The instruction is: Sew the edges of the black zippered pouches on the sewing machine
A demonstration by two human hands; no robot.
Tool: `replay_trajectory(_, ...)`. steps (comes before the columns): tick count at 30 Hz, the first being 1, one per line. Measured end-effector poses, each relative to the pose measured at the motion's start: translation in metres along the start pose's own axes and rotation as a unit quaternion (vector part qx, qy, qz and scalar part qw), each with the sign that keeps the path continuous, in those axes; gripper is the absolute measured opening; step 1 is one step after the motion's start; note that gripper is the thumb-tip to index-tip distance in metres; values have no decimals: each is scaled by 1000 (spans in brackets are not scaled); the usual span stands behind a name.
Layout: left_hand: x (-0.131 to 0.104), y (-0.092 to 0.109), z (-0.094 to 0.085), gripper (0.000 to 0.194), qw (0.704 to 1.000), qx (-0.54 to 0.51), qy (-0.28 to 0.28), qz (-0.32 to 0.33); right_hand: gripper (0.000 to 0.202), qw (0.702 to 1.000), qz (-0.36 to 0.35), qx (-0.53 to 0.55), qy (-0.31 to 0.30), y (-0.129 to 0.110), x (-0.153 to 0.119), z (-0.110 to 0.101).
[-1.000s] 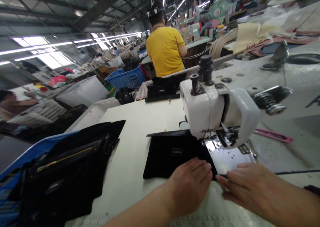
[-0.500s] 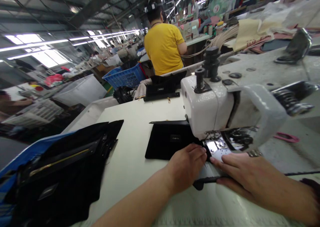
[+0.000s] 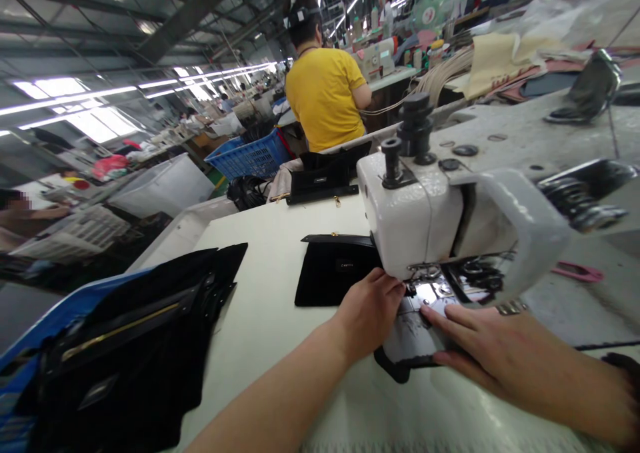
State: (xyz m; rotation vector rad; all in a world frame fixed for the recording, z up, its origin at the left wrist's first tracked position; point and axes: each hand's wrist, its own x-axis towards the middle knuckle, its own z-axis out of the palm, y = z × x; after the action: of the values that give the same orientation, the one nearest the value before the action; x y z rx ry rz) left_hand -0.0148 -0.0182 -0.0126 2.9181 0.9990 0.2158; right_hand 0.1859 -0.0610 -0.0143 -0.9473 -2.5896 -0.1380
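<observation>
A black fabric panel (image 3: pixel 320 276) with a small label and a zipper strip along its far edge lies on the table, partly under the sewing machine head (image 3: pixel 400 220). My left hand (image 3: pixel 370 313) presses its fingers together on the panel's near right corner, close to the presser foot. What lies beneath those fingertips is hidden. My right hand (image 3: pixel 485 346) rests with fingers stretched out on the shiny metal plate (image 3: pixel 413 336), just right of the needle area, holding nothing. A black edging runs around the plate's near side.
Stacked black fabric pieces (image 3: pixel 135 346) with a gold zipper lie at left over a blue bin (image 3: pixel 95 290). Another black piece (image 3: pixel 320 180) sits at the table's far edge. Pink thread snips (image 3: pixel 580 272) lie right of the machine. A person in yellow (image 3: pixel 325 96) sits ahead.
The black panel has slid away from me, toward the far side, with my left hand moving along on it. More of the metal plate shows. My right hand has barely moved.
</observation>
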Motion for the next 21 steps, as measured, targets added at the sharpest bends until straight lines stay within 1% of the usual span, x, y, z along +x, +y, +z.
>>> replay_trajectory(6, 2, -4, 5, 22, 998, -53, 33, -20, 52, 1000, 2, 2, -1, 0, 0, 0)
replay_trajectory(9, 1, -4, 7, 24, 997, -54, 56, -25, 52, 1000, 4, 0, 3, 0, 0, 0)
replay_trajectory(11, 2, -3, 8, 25, 997, -49, 60, -28, 53, 1000, 2, 0, 3, 0, 1, 1)
replay_trajectory(15, 3, -5, 2, 22, 998, -40, 38, -28, 53, 1000, -4, 2, -4, 1, 1, 2)
replay_trajectory(18, 4, -15, -9, 18, 998, -34, 16, -40, 52, 1000, 0, 5, -12, 2, -1, 3)
replay_trajectory(21, 0, -24, -23, 18, 996, -23, -12, -91, 46, 999, 7, 19, -30, 3, -2, 4)
